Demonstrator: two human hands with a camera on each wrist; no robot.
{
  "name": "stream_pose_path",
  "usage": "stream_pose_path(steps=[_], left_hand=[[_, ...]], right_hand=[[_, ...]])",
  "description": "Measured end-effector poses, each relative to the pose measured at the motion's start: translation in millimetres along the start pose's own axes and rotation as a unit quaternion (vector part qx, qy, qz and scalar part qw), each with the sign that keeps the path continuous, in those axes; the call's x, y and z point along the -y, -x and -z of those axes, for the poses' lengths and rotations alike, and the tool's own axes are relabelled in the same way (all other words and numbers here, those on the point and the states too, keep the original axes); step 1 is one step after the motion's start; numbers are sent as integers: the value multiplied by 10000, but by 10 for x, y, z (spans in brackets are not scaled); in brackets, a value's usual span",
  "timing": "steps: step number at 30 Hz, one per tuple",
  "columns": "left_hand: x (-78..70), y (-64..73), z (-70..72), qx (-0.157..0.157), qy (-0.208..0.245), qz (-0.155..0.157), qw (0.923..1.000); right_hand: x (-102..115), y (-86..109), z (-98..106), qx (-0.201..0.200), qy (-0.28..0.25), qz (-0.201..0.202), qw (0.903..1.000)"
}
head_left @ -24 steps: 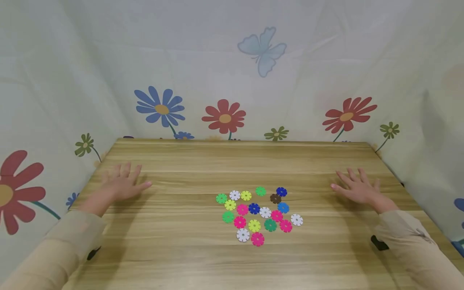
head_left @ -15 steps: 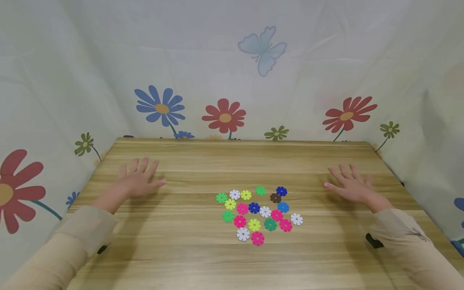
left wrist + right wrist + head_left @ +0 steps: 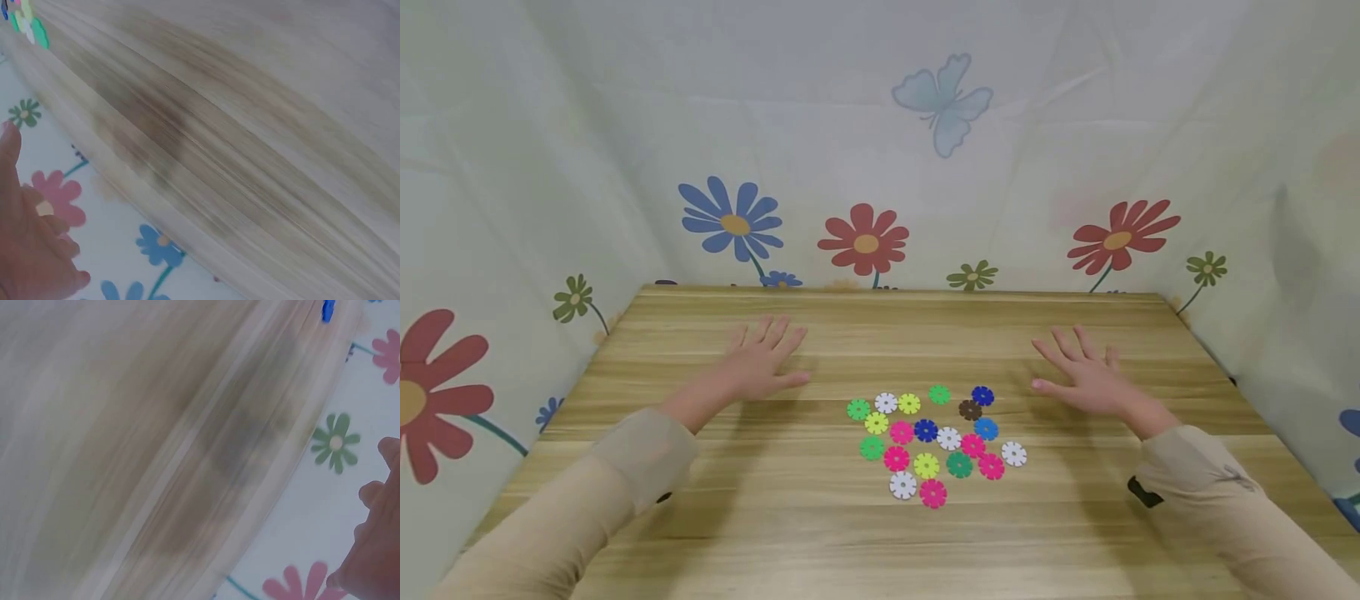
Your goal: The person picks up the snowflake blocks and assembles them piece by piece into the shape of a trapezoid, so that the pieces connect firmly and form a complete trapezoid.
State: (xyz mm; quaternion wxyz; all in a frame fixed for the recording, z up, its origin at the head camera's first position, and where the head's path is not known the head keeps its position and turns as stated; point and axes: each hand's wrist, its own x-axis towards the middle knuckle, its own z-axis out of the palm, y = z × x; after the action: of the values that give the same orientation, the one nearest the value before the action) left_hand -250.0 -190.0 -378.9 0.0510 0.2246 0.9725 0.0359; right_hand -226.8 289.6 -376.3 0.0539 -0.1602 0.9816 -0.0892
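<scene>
Several notched plastic discs lie flat in a loose cluster mid-table in the head view, among them a dark blue disc point(image 3: 926, 430), a brown disc point(image 3: 970, 409), a pink disc point(image 3: 932, 493) and a white disc point(image 3: 1013, 453). My left hand point(image 3: 756, 367) hovers palm down to the left of the cluster, fingers spread and holding nothing. On the other side, my right hand point(image 3: 1090, 377) is likewise spread above the table, nearest the dark blue and light blue discs. In the left wrist view a green disc point(image 3: 40, 33) shows at the top corner; a blue disc point(image 3: 328, 310) appears in the right wrist view.
The wooden table point(image 3: 820, 542) ends at a back edge against a pale cloth point(image 3: 805, 100) printed with flowers and a butterfly. Cloth also hangs along both sides. A black piece point(image 3: 1145, 492) shows beneath the right sleeve cuff.
Both hands have moved inward toward the discs, the left going further to the right and slightly away, the right moving left. The discs have stayed where they were.
</scene>
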Motion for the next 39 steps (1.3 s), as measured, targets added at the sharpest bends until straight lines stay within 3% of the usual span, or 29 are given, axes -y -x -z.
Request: stream_pose_path(steps=[7,11,18,28,39], left_hand=[[-342,-196,-10,-216,-1,-823,9964],[-507,-262,-15,-75,172,-1170,9930],[-722,-321,-70,512,697,-1279,9880],[-863,-460,-214,561,975,-1691,9792],[-938,-594,-354,581,951,-1308,9851]], right_hand=[[182,-174,-84,-182,-951,806,9920],[274,-247,-122,-3,-1595,1043,9817],[386,-350,-207,507,-2259,963,9680],[405,-463,-350,804,-2278,722,9677],[407,-514,-425,708,-2166,801,9704]])
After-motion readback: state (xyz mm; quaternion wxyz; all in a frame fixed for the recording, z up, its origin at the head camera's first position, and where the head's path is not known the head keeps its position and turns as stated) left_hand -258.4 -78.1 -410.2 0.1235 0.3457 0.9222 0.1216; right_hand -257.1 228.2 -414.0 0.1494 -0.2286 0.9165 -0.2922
